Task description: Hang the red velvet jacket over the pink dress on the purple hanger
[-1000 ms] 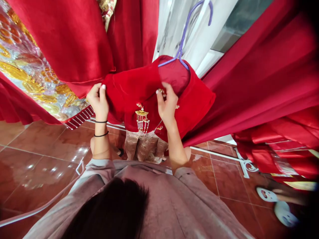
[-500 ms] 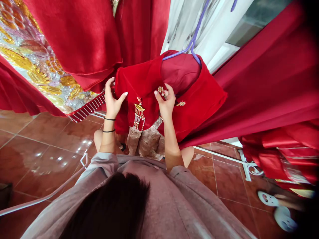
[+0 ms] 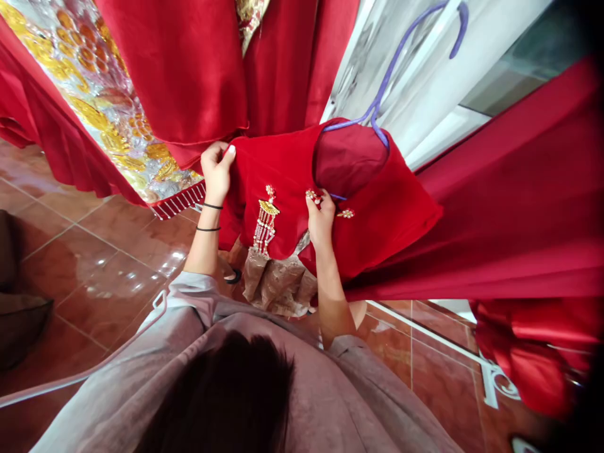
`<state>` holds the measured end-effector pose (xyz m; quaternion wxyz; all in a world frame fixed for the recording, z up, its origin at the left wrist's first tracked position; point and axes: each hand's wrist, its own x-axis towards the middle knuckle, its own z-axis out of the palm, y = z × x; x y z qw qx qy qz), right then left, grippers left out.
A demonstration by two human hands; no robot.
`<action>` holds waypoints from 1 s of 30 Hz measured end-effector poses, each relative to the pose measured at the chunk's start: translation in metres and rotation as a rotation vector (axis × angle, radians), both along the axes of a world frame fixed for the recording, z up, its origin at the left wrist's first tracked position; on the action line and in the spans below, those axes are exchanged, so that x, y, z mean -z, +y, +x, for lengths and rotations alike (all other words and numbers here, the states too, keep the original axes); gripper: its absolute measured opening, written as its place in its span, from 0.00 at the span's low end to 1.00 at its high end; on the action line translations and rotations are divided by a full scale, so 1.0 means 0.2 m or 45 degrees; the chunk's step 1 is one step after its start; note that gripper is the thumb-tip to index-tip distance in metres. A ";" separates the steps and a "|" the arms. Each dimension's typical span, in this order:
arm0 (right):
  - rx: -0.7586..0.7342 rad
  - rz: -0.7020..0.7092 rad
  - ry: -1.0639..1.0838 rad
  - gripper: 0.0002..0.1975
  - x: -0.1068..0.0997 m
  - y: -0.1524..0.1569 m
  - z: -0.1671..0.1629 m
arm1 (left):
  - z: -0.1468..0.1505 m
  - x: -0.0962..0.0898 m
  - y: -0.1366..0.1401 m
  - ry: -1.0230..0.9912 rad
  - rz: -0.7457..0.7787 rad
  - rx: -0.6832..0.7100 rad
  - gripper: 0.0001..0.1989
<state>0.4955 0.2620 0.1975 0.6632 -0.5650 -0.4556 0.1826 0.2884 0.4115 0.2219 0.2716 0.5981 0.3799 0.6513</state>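
"Red velvet garment [image 3: 283, 160]: where was it?"
"On a purple hanger [image 3: 385, 82], its side edge pinched by the left hand [image 3: 219, 171], spread moments before."
"Right hand [image 3: 321, 219]?"
"Gripped the front at a flower ornament [image 3: 310, 194]; both hands held it."

Red jacket [image 3: 287, 167] on purple hanger [image 3: 377, 100]

Red velvety top [image 3: 391, 214] on a purple hanger [image 3: 389, 70], left hand [image 3: 217, 171] pinching one outer edge, right hand [image 3: 322, 221] gripping the neckline edge by a beaded flower [image 3: 311, 195], gold tassel thing [image 3: 267, 214] dangling kinda between them.
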 end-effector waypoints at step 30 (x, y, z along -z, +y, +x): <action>0.838 -0.374 -0.580 0.41 0.22 -0.37 -0.10 | 0.47 0.33 -0.86 0.777 0.203 0.025 0.28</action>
